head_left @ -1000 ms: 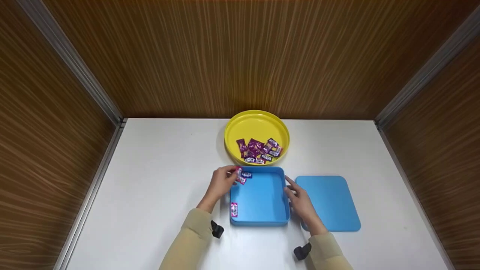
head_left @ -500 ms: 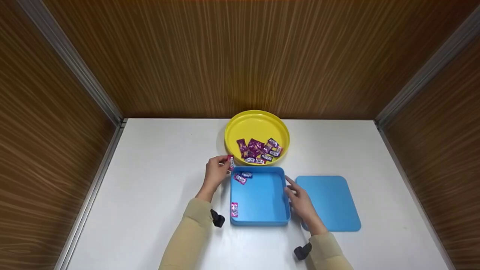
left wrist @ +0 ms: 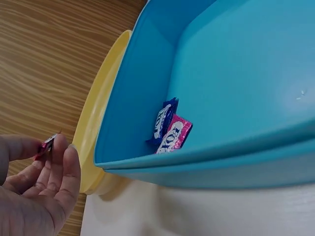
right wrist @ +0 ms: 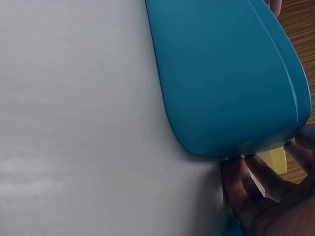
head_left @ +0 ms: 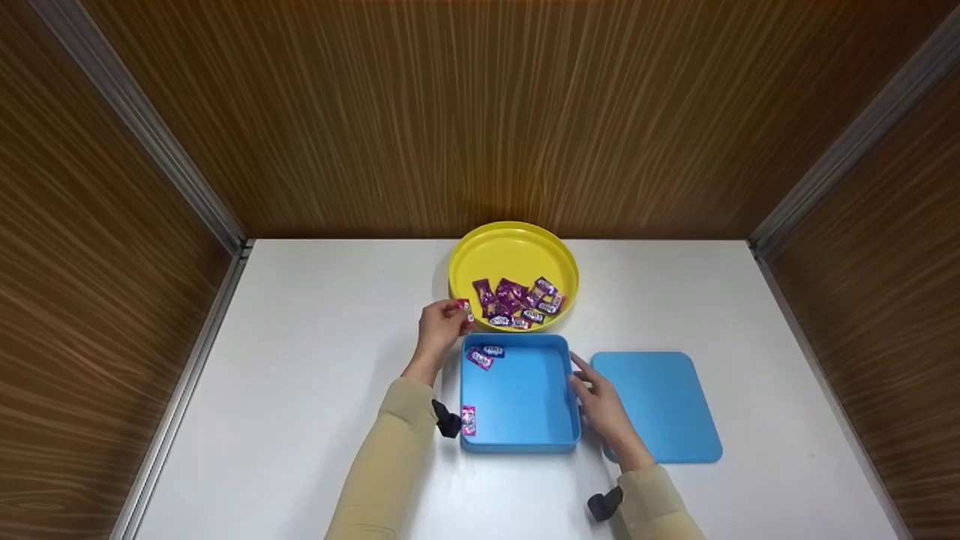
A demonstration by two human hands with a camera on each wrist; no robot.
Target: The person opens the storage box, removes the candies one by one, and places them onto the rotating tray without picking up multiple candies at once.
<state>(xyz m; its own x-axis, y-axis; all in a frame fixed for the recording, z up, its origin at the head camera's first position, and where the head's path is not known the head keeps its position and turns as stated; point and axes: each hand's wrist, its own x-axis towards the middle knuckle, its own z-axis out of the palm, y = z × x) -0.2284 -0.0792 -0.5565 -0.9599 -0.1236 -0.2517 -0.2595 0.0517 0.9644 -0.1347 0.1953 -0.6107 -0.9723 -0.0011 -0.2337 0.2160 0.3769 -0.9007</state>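
My left hand (head_left: 441, 327) pinches a pink wrapped candy (head_left: 466, 309) between thumb and fingers, at the front left rim of the yellow round tray (head_left: 510, 251). In the left wrist view the candy shows at the fingertips, beyond the corner of the blue box (left wrist: 236, 54). Inside that box, a dark blue candy (left wrist: 163, 120) and a pink candy (left wrist: 175, 136) lie together in the far left corner, and another pink candy (head_left: 469, 421) lies near the front left. My right hand (head_left: 598, 397) rests its fingertips against the box's right wall, fingers fairly straight.
Several purple and pink candies (head_left: 512, 294) are heaped in the front half of the tray. A flat blue lid (head_left: 660, 405) lies on the white table (head_left: 315, 360), right of the box and partly under the right forearm. Wood-grain panels (head_left: 480, 112) stand around the table.
My left hand has moved from over the box's far left corner up to the tray's rim, still holding the pink candy. The right hand has stayed at the box wall.
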